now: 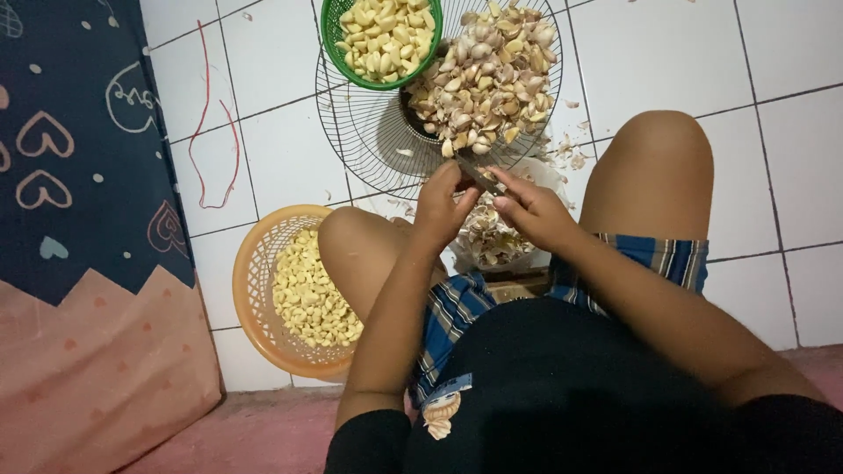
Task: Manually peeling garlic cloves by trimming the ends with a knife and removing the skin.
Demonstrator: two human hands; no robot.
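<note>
Hands [443, 206] [534, 211] — knife [479, 175] between — beside green basket [338, 53], orange basket [250, 290].

Green basket [334, 35] and garlic pile [486, 75] cut off by top edge. Knife [481, 175] mostly hidden between left hand [442, 206] and right hand [533, 213]; what the fingers pinch is too small to tell. Orange basket [255, 272] partly hidden behind left knee.

No packages, signs or screens show here. The only label-like thing is a small blue patch [446, 386] with a pale cartoon figure below it, sewn at the near hem of the person's plaid shorts, near the middle.
</note>
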